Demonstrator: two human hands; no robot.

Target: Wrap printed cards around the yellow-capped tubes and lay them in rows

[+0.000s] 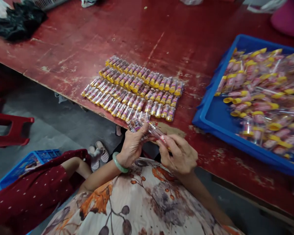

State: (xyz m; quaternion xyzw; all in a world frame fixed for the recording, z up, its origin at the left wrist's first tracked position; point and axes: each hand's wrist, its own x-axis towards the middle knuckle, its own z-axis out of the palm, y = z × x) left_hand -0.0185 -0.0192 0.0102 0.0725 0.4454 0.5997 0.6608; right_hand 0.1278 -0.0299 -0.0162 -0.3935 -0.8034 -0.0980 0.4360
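Observation:
Near the table's front edge, my left hand (133,145), with a pale green bangle on its wrist, is closed on printed clear wrappers (135,124). My right hand (178,153) pinches a clear tube (157,131) that slants between the two hands; its lower end is hidden by the fingers. Just beyond the hands, small clear tubes with yellow caps (137,85) and pink and purple contents lie side by side in several slanting rows on the red table (186,29).
A blue tray (208,122) heaped with similar yellow-capped tubes (259,81) stands at right. A black plastic bag (17,19) lies at far left. Beside me at left are a person in dark red dotted clothing (39,186), a red stool (9,122) and a blue basket (17,168).

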